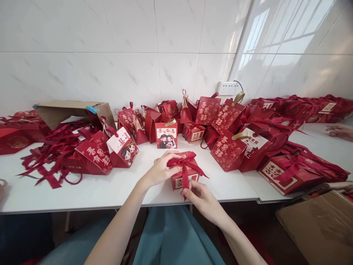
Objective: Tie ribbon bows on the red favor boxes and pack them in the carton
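Near the front edge of the table (124, 191), well to the left of the seam where a second white top begins, sits a small red gift box (175, 182) tied with a red ribbon bow (190, 157). The left hand (161, 170) has the left loop of the bow between thumb and fingers, beside the knot, and its fingers lie over the top of the box. The right hand (205, 198) pinches the ribbon tail (185, 180) that hangs over the front face, close to its lower end.

The left hand should probably pin loop and knot lightly, so that the box does not slide and the bow does not twist. The right is best kept to a gentle, even draw, with the satin flat between thumb and finger; a hard tug could shrink the loop, pull the knot off centre or tip the box towards the edge.

The box looks upright, its lettered front turned to the person and slightly to the right. Its long axis seems to run side to side, roughly along the front edge, with the right end swung a little towards the wall, though the hands hide part of the outline. Behind it stands a red bag with a cartoon couple (167, 137).
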Available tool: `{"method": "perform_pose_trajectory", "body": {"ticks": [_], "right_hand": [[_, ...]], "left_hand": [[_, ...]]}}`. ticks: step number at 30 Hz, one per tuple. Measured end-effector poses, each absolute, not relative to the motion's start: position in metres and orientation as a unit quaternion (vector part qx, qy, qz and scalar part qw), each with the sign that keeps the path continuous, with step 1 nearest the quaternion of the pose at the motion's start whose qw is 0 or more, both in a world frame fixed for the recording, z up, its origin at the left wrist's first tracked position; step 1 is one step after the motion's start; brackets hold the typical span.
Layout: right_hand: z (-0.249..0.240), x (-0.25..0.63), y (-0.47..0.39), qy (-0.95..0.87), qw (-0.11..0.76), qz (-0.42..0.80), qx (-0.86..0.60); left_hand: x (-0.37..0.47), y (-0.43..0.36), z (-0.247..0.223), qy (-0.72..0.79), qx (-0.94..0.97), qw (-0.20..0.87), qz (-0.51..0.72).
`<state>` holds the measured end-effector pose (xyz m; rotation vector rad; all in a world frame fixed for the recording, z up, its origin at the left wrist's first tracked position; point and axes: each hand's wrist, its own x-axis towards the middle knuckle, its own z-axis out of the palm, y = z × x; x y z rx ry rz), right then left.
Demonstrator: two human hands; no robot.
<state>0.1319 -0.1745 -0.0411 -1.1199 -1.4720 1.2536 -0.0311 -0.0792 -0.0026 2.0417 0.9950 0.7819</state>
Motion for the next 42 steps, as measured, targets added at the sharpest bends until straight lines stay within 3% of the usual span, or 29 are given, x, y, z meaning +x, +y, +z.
{"method": "perform_pose_trajectory", "body": {"ticks": [5,10,14,20,37,42], "right_hand": [[-0.044,0.142,-0.173,-0.593,0.423,0.516,-0.450],[-0.046,0.169,-0.167,-0.424,0.475,0.595,-0.490],[-0.038,0.173,-0.158,-0.421,0.529,0.544,-0.496],[-0.038,0.168,-0.155,-0.509,0.531,0.470,-0.488],[-0.044,0.186,-0.163,-0.497,0.523,0.476,-0.503],[-0.027,0.206,-0.144,-0.455,0.582,0.417,-0.529]], "left_hand": [[-0.020,-0.081,0.006,0.423,0.786,0.328,0.309],[-0.007,-0.077,0.009,0.446,0.787,0.288,0.313],[-0.006,-0.073,0.002,0.416,0.799,0.288,0.325],[-0.008,-0.074,-0.001,0.408,0.799,0.292,0.330],[-0.005,-0.071,-0.002,0.414,0.791,0.316,0.320],[-0.011,-0.071,-0.006,0.426,0.742,0.316,0.410]]}}
